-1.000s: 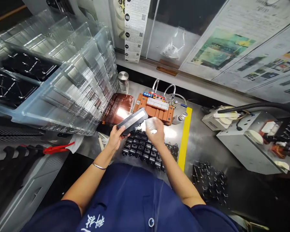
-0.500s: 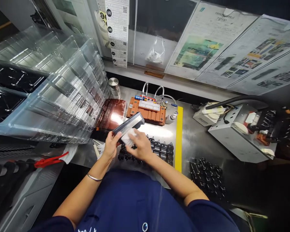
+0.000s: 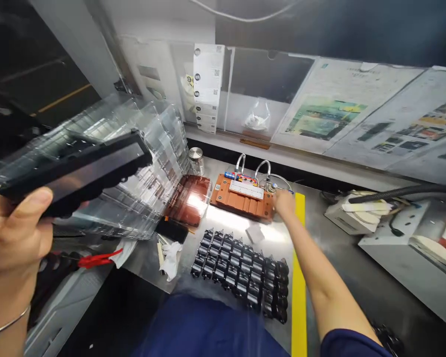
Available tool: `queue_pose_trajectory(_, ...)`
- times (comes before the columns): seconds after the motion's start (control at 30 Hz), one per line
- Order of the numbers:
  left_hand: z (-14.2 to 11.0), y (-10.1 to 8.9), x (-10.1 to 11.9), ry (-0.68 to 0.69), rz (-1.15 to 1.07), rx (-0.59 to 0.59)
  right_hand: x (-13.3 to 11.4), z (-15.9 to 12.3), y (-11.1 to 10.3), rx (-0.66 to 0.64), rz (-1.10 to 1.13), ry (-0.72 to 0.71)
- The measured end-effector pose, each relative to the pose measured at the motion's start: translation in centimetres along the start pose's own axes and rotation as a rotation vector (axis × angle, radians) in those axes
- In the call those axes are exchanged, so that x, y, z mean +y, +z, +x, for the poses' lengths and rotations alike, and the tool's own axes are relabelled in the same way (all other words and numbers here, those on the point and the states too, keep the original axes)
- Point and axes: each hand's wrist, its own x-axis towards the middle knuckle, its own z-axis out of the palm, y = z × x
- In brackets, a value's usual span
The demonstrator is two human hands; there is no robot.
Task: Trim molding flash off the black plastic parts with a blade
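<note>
My left hand (image 3: 22, 223) grips a long black plastic housing (image 3: 92, 166) with a glossy pale strip along its face, raised close to the camera at the left. My right hand (image 3: 284, 202) is stretched out to the right end of the orange-brown fixture (image 3: 241, 210), beside a small round metal-topped item (image 3: 271, 187). Blur and the angle hide its fingers and anything in them. A pale folded wipe (image 3: 255, 234) lies on the bench in front of the fixture. Nearer me are rows of black ribbed parts (image 3: 241, 270).
Stacked clear plastic trays (image 3: 163, 163) rise at the left. A lidded jar (image 3: 196, 159) stands by a reddish-brown translucent sheet (image 3: 189, 198). Crumpled white cloth (image 3: 172, 258) and red-handled scissors (image 3: 96, 259) lie front left. Yellow tape (image 3: 299, 282) runs left of a grey machine box (image 3: 401, 258).
My left hand has lifted the black housing leftward and closer to the camera. My right hand has let go of the wipe and reached to the fixture's right end. The view has shifted.
</note>
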Motion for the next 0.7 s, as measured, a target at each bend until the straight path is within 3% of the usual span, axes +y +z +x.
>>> queue_pose_trajectory(0.1,3.0,1.5,-0.4,0.114,-0.134,0.13,1.5,4.0,-1.7,-0.036,-0.104,0.043)
queue_pose_trajectory(0.17,4.7,2.4,-1.6,0.076,-0.168,0.236,2.2,5.9,-1.9,-0.077,-0.159,0.043)
queue_pose_trajectory(0.23,5.7,2.8,-2.9,-0.019,-0.199,0.271,2.9,7.3,-1.8,-0.102,-0.203,0.009)
queue_pose_trajectory(0.33,6.0,2.7,-4.0,-0.082,-0.177,0.266,3.9,8.6,-1.3,-0.108,-0.245,-0.063)
queue_pose_trajectory(0.53,5.5,2.6,-4.0,-0.111,-0.121,0.214,5.1,9.4,-0.4,-0.113,-0.264,-0.12)
queue_pose_trajectory(0.7,6.6,2.5,-4.1,-0.034,-0.123,0.101,4.9,8.5,-0.7,-0.096,-0.243,-0.094)
